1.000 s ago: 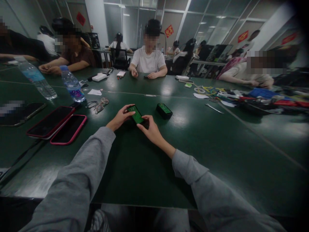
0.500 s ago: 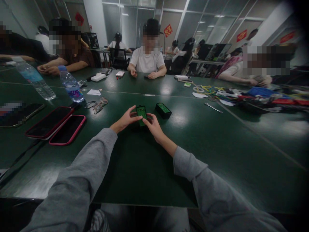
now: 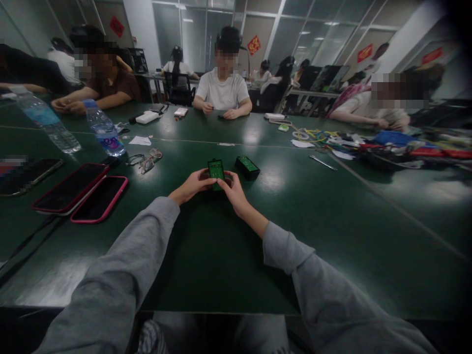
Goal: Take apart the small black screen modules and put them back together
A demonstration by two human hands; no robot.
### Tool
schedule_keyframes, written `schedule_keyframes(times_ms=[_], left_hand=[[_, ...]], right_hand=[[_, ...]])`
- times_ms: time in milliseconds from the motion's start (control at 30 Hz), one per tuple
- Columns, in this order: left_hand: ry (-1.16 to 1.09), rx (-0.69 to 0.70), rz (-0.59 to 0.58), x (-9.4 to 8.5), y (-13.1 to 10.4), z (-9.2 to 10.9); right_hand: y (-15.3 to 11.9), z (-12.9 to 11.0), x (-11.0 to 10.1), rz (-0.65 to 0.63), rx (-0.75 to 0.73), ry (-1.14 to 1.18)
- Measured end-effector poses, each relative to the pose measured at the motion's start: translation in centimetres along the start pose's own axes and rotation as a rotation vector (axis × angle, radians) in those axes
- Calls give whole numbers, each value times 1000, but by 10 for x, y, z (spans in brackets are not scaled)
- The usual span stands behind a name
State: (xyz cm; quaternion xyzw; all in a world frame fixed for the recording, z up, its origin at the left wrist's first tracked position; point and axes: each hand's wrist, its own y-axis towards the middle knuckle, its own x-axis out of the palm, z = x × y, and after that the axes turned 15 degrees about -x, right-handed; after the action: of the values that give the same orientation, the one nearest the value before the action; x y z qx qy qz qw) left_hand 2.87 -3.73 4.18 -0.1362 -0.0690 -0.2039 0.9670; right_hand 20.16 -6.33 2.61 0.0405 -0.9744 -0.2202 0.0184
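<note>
Between my two hands is a small black box with a green circuit board [image 3: 216, 169] in its face, tilted up towards me over the table. My left hand [image 3: 193, 185] is closed on its left side, thumb on the near end of the board. From the right, my right hand [image 3: 236, 192] grips the same box, its thumb tip close to the left one. The fingers behind the box are partly hidden. Just beyond my right hand, a second black box with a green board [image 3: 248, 167] lies on the green table [image 3: 228, 255].
To the left lie phones [image 3: 99, 199], eyeglasses [image 3: 151, 160] and two water bottles [image 3: 105, 130]. A metal tool [image 3: 323, 162] and a heap of cables [image 3: 368, 145] are on the right. Across the table sits a person in a white shirt [image 3: 222, 93]; others sit on both sides.
My left fingers, raised and spread half a second ago, have curled in against the box's left side. My right hand keeps its grip. The second box stays where it was.
</note>
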Motion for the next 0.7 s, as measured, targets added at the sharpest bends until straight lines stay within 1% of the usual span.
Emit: schedule_keyframes(times_ms=[100, 167, 333, 467, 500, 600, 700], left_hand=[[68, 14, 35, 0, 2, -2], [96, 25, 79, -2, 5, -3], [110, 127, 276, -18, 14, -8], [170, 194, 429, -30, 21, -13], [187, 213, 445, -31, 22, -14], [229, 261, 446, -34, 25, -17], [278, 260, 491, -35, 27, -18]], right_hand=[[1, 3, 0, 3, -11, -25], [1, 6, 0, -15, -35, -51], [1, 15, 0, -178, -128, -75], [-3, 20, 0, -268, -210, -176], [-3, 20, 0, -279, -224, -191], [-5, 18, 1, -288, -247, -216], [-5, 14, 1, -297, -263, -249]])
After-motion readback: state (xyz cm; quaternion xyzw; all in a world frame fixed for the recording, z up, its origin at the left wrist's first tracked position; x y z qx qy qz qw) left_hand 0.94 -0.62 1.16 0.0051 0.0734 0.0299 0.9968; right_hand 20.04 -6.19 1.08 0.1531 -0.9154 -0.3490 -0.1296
